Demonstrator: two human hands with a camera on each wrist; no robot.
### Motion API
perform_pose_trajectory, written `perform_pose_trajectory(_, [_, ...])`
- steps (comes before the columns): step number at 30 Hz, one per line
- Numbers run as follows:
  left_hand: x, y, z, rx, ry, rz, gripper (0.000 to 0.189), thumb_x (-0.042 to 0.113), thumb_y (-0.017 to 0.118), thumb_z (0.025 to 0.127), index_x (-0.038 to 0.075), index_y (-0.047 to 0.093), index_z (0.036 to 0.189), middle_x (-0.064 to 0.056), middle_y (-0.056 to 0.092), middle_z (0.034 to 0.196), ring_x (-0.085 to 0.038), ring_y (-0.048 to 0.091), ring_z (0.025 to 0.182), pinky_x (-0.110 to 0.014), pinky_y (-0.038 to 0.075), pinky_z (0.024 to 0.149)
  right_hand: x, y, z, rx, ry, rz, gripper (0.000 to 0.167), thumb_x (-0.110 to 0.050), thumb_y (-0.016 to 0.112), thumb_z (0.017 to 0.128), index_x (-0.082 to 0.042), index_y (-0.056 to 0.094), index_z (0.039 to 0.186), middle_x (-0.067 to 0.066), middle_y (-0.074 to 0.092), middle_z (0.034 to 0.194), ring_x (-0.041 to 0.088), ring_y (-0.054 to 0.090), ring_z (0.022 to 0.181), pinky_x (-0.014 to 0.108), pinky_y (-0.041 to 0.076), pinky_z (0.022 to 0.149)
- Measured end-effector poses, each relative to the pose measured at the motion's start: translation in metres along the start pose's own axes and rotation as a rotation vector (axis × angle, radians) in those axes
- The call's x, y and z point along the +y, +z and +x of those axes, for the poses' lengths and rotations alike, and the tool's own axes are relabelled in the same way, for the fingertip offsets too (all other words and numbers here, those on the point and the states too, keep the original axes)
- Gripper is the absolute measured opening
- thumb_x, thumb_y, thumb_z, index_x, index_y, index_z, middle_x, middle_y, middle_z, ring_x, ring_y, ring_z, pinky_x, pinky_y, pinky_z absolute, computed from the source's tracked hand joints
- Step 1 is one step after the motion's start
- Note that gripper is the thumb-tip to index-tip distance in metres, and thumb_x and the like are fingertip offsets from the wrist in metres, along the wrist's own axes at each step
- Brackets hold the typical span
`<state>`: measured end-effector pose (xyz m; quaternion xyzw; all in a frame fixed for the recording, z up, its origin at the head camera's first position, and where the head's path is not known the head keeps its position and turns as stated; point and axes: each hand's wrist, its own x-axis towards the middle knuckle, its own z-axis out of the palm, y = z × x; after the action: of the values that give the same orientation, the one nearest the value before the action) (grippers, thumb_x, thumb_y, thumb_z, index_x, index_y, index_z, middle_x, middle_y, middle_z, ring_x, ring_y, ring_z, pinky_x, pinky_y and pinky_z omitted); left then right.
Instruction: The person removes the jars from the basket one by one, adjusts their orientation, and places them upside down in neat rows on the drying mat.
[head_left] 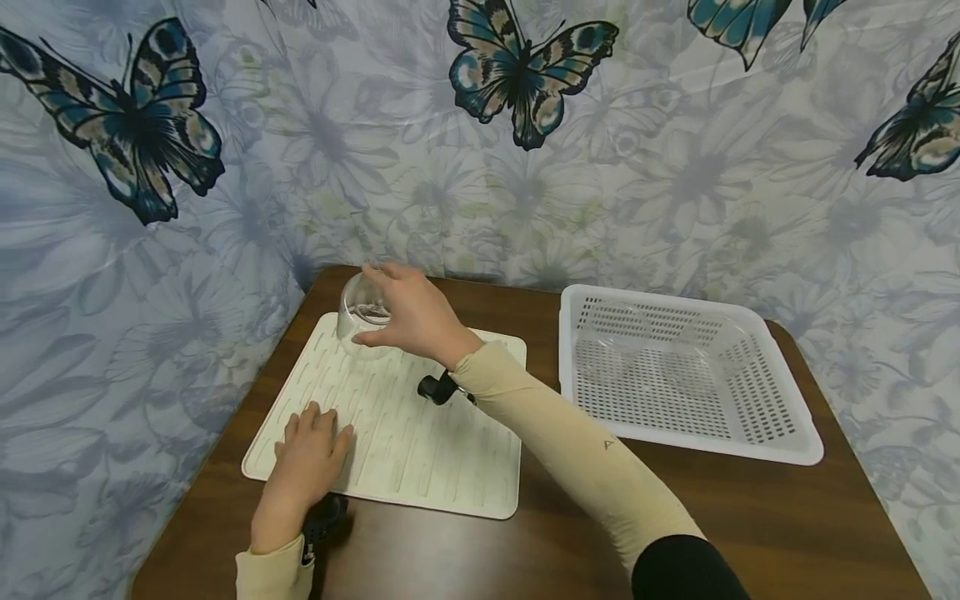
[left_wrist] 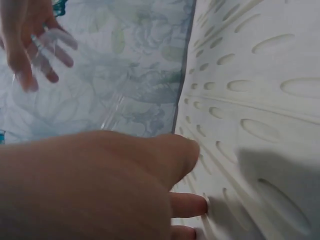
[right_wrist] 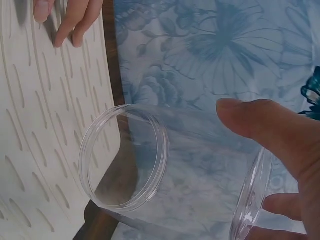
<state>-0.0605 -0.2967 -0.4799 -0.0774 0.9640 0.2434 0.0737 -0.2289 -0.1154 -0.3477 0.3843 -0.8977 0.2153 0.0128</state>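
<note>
At the far left corner of the ribbed cream mat [head_left: 420,433], my right hand [head_left: 412,315] grips a clear, see-through jar [head_left: 351,312]. Thumb and fingers are spread round its sides. In the right wrist view the jar [right_wrist: 200,165] has a round rim facing the mat, and the other end lies close to my fingers. My left hand [head_left: 309,457] rests on the mat's near left part with its fingertips touching the surface. The left wrist view shows that hand's fingers [left_wrist: 182,155] extended on the mat, holding nothing.
A white perforated plastic basket [head_left: 765,446] stands on the right side of the brown wooden table [head_left: 585,533], with faint clear shapes inside. Floral cloth with butterflies [head_left: 517,75] hangs behind the table and down its left side.
</note>
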Motion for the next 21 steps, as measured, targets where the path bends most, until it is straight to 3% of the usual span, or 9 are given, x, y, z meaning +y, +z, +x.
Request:
perform_pose_trajectory(5, [0.001,0.002,-0.002,-0.002,0.010,0.023,0.060,0.028,0.050,0.117,-0.021,0.045,0.151,-0.049,0.024,0.163,-0.074,0.016,0.150,-0.093,0.021,0.107,-0.004,0.016,0.015,-0.044,0.017,-0.074,0.102,-0.057,0.088,0.091,-0.014,0.041,0.170,0.015,0.045,0.170,0.036,0.051,0.150,0.046,0.046,0.119])
perform_pose_trajectory(10, [-0.002,0.001,-0.003,0.005,0.013,0.015,0.060,0.028,0.052,0.116,-0.021,0.045,0.151,-0.050,0.026,0.162,-0.074,0.017,0.150,-0.094,0.022,0.107,-0.006,0.033,0.030,-0.076,0.022,-0.092,0.101,-0.058,0.088,0.090,-0.014,0.043,0.169,0.012,0.049,0.167,0.033,0.055,0.146,0.040,0.055,0.109])
perform_pose_trajectory(21, [-0.003,0.006,-0.003,0.059,0.030,0.057,0.059,0.027,0.058,0.114,-0.019,0.047,0.151,-0.048,0.029,0.162,-0.074,0.021,0.149,-0.093,0.024,0.107,-0.014,0.062,0.059,-0.141,0.089,-0.145,0.101,-0.062,0.084,0.092,-0.018,0.040,0.171,0.008,0.048,0.168,0.033,0.049,0.151,0.040,0.058,0.105])
